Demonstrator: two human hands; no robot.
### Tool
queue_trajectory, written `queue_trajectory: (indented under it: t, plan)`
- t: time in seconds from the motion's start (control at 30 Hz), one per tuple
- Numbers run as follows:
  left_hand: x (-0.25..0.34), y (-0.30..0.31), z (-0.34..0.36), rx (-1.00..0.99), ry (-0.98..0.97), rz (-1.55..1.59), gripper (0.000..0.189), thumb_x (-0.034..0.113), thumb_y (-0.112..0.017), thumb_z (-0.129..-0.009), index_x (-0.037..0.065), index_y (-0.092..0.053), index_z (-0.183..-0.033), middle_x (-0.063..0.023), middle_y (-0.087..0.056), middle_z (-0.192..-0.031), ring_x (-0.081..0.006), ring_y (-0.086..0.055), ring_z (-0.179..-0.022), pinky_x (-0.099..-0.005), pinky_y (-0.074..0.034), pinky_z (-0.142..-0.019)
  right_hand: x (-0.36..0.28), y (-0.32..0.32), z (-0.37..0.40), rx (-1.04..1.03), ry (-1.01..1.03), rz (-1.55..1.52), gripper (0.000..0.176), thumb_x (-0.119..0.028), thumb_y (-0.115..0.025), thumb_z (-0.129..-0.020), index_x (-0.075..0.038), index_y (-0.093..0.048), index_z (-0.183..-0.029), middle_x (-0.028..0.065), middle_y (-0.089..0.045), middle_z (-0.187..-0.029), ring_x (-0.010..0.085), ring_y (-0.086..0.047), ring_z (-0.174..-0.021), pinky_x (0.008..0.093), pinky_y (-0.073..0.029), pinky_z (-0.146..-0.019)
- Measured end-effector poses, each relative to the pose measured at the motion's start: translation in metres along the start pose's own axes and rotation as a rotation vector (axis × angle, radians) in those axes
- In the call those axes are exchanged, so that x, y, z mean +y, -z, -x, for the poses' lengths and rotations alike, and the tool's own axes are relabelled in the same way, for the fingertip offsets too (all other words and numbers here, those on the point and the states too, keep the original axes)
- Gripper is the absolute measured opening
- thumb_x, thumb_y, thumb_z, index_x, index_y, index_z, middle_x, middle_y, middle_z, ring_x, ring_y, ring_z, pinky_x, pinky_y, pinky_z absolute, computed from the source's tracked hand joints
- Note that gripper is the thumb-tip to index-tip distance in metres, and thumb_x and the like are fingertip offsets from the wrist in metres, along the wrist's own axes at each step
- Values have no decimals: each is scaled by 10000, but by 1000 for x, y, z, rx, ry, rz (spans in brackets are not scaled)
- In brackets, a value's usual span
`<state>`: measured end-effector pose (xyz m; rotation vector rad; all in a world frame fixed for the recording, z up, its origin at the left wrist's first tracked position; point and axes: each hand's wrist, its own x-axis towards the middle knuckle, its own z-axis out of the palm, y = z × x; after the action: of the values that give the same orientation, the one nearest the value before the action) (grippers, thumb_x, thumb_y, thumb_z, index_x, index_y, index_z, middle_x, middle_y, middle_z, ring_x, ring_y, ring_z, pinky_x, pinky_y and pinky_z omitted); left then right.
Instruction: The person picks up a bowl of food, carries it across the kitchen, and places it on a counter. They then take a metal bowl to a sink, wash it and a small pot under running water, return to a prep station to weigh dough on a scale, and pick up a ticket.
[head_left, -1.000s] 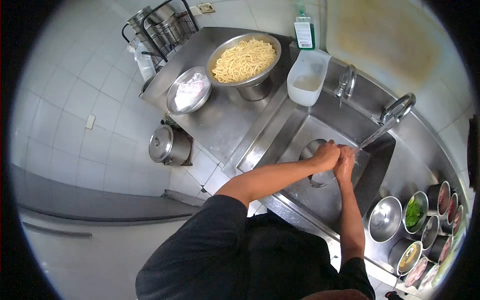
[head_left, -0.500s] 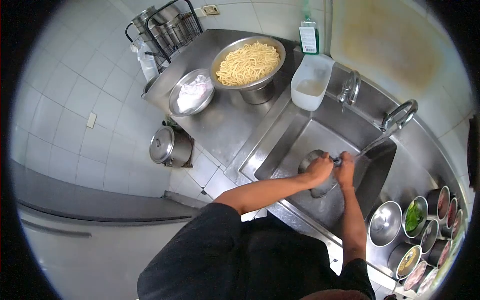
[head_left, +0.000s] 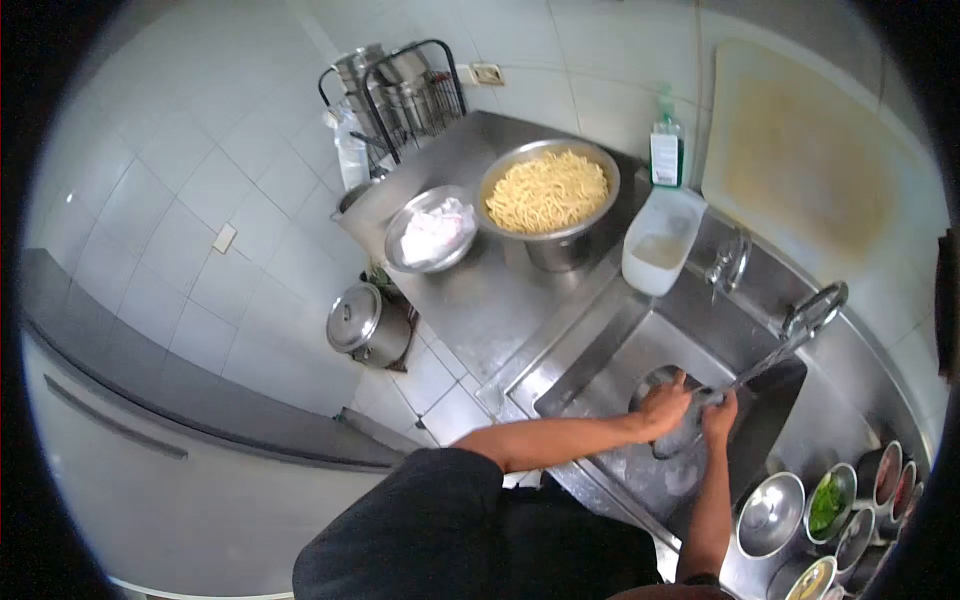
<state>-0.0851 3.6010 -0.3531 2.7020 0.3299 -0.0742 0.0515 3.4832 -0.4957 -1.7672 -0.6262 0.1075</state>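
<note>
Both hands are low in the steel sink (head_left: pixel 622 360). My left hand (head_left: pixel 665 408) is closed at a round metal utensil (head_left: pixel 655 380), covering much of it; its exact kind is not clear. Close by on the right, my right hand (head_left: pixel 718 415) is curled around something small and pale, blurred by the water. A stream of water (head_left: pixel 758 370) runs from the right-hand faucet (head_left: pixel 815 308) down to my right hand.
A bowl of noodles (head_left: pixel 548 192) rests on a metal pot (head_left: pixel 560 252). Beside it is a bowl with a white bag (head_left: pixel 437 230). A plastic container (head_left: pixel 662 240) and soap bottle (head_left: pixel 667 150) stand behind the sink. Several metal bowls, one with greens (head_left: pixel 828 503), line the right.
The view has shifted, so the scene sits lower and further right. My left hand has moved from the utensil's handle area onto its round part; my right hand stays near the water stream.
</note>
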Motion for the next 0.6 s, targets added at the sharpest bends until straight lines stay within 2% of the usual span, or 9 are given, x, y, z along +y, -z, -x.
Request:
queue_trajectory:
  t: [0.03,0.13,0.23,0.27,0.3,0.4,0.47,0.53,0.6]
  plan:
    - [2,3,0,24,19,36,328,-7,-609,-706,-108,-558,-1013,-313,-484,-1182,-415,-635,-870,-450,-540,-756,0,1,1,29,-53,-12,341,-10,-578,-705,13,-539,-1043,163,-582,-922,322,-557,-882,392,-446,-813]
    - [5,-6,-2,98,70,128,350,2,-619,-706,-105,-544,-1032,-315,-478,-1189,-424,-629,-875,-447,-540,-752,-16,-25,29,398,64,692,394,-18,-583,-753,15,-499,-1136,182,-528,-1090,300,-491,-1069,405,-391,-913]
    - [6,-31,-16,255,53,125,292,125,-583,-772,-83,-580,-977,-268,-568,-1042,-385,-650,-800,-430,-552,-676,-65,-48,45,567,-125,371,444,-81,-601,-821,13,-446,-1226,183,-461,-1191,318,-411,-1168,416,-341,-972]
    - [6,-38,-19,260,48,102,286,122,-572,-778,-83,-578,-978,-265,-574,-1031,-379,-652,-800,-429,-551,-673,-47,-51,49,508,-112,335,482,-195,-593,-880,-15,-418,-1292,174,-481,-1232,288,-433,-1179,396,-350,-980]
    - [10,-33,-18,264,40,80,281,119,-560,-784,-82,-575,-979,-262,-581,-1021,-372,-654,-800,-427,-551,-671,-40,-53,51,462,-131,211,485,-204,-588,-884,-19,-418,-1298,167,-478,-1250,278,-430,-1190,392,-348,-987]
    - [14,-31,-25,173,-17,41,269,99,-568,-769,-61,-580,-985,-224,-627,-909,-352,-660,-808,-420,-550,-673,-27,-69,67,237,-486,-880,493,-231,-570,-895,-30,-418,-1318,147,-467,-1304,249,-420,-1223,378,-340,-1008]
    - [17,-33,-23,207,-135,32,291,56,-639,-692,-68,-588,-950,-231,-639,-933,-367,-657,-811,-436,-547,-685,-23,-72,85,60,-639,-1237,498,-249,-559,-902,-37,-418,-1331,133,-460,-1340,229,-414,-1245,368,-335,-1021]
    - [16,-18,-28,105,-111,56,296,35,-655,-666,-71,-607,-938,-235,-643,-941,-376,-654,-828,-442,-545,-700,-23,-69,98,-186,-679,-1157,505,-267,-548,-910,-44,-418,-1344,120,-453,-1376,210,-407,-1267,359,-330,-1035]
    - [9,-20,-32,41,-89,76,282,23,-655,-660,-68,-626,-925,-233,-649,-936,-383,-652,-845,-443,-543,-718,-31,-44,98,-618,-463,-241,403,-217,-532,-900,-25,-503,-1253,115,-520,-1284,232,-452,-1212,373,-344,-1018]
